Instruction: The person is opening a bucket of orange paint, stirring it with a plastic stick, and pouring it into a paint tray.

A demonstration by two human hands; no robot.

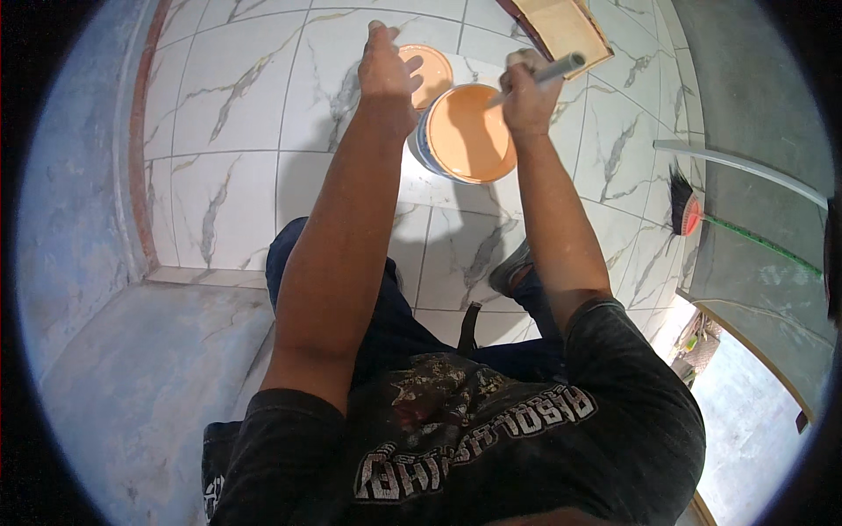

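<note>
A bucket [422,145] of peach-coloured paint [469,131] stands on the tiled floor in front of me. My right hand [529,95] is closed round a grey pipe-like stick [561,67]. The stick slants over the bucket's right side, its lower end down at the paint; how deep it goes I cannot tell. To the left of the bucket my left hand [386,70] is raised with fingers apart, holding nothing. Behind its fingers lies a round lid [431,77] smeared with the same paint, partly hidden by the hand.
An open brown cardboard piece [566,31] lies beyond the bucket at the right. Against the right wall rests a broom [684,206] with black bristles and a green handle, near a pale curved-looking strip [745,160]. A blue-white wall [74,175] borders the left.
</note>
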